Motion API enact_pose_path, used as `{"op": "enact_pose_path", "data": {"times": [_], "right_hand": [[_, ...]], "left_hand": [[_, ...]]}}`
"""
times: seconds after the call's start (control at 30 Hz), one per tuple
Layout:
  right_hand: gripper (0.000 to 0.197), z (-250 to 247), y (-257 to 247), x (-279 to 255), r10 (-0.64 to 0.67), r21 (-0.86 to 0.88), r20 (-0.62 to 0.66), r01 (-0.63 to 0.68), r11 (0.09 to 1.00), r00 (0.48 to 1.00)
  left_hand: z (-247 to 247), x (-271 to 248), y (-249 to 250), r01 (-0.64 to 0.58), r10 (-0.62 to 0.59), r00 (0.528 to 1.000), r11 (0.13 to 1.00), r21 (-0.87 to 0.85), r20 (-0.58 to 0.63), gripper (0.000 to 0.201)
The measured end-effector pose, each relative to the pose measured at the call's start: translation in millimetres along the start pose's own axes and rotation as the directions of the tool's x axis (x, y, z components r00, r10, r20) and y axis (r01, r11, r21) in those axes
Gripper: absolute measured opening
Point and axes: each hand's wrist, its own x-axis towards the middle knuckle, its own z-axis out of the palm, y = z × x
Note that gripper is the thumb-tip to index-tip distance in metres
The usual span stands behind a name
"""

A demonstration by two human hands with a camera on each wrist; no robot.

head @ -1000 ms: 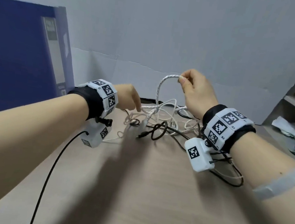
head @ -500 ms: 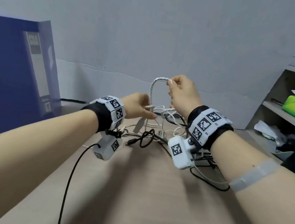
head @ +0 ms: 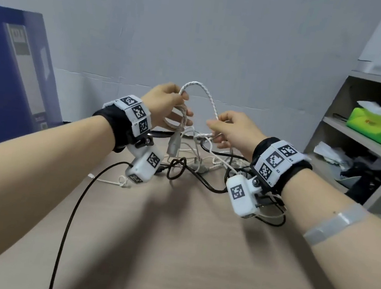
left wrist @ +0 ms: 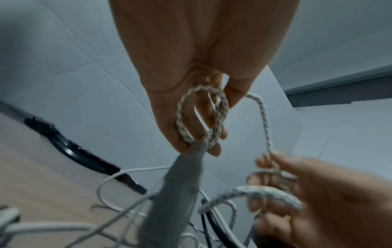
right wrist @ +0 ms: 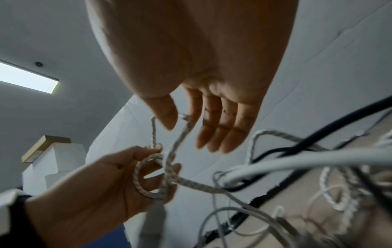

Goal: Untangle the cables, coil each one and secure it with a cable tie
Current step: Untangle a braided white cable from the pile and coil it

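Note:
A white braided cable (head: 210, 100) arches between my two hands above the table. My left hand (head: 185, 111) grips a small coil of it (left wrist: 201, 117), and the grey plug (head: 173, 145) hangs below the fingers. My right hand (head: 213, 123) pinches the same cable (right wrist: 186, 122) between thumb and forefinger, its other fingers nearly straight. From there the cable runs down into a tangle of black and white cables (head: 205, 168) on the wooden table (head: 171, 250) under both hands. No cable tie shows in any view.
A blue binder (head: 13, 74) stands at the left by the wall. Grey shelves (head: 353, 140) at the right hold a green tissue pack (head: 379, 124) and clutter. A thin white cord (head: 117, 181) lies left of the tangle. A black wrist-camera lead (head: 73, 214) runs toward me.
My left hand has risen from the table and now holds a loop of the braided cable. My right hand has come down along the cable from the top of the arch.

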Motion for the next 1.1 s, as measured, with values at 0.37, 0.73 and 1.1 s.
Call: {"op": "enact_pose_path", "data": {"times": [0.37, 0.73, 1.1], "right_hand": [[0.033, 7.3, 27.1, -16.5, 0.068, -0.648, 0.191, 0.074, 0.758, 0.979], [0.012, 13.5, 14.2, -18.9, -0.132, -0.575, 0.058, 0.141, 0.806, 0.990], [0.029, 3.8, 12.3, -2.7, -0.129, -0.221, -0.093, 0.106, 0.970, 0.987]], "left_hand": [[5.1, -11.8, 4.5, 0.040, -0.072, 0.979, 0.986, -0.163, -0.193, 0.007], [19.1, -30.6, -19.2, 0.036, -0.047, 0.980, 0.998, 0.059, 0.194, 0.081], [36.1, -18.4, -28.9, -0.322, 0.326, 0.945, 0.903, 0.283, 0.037, 0.053]]}}
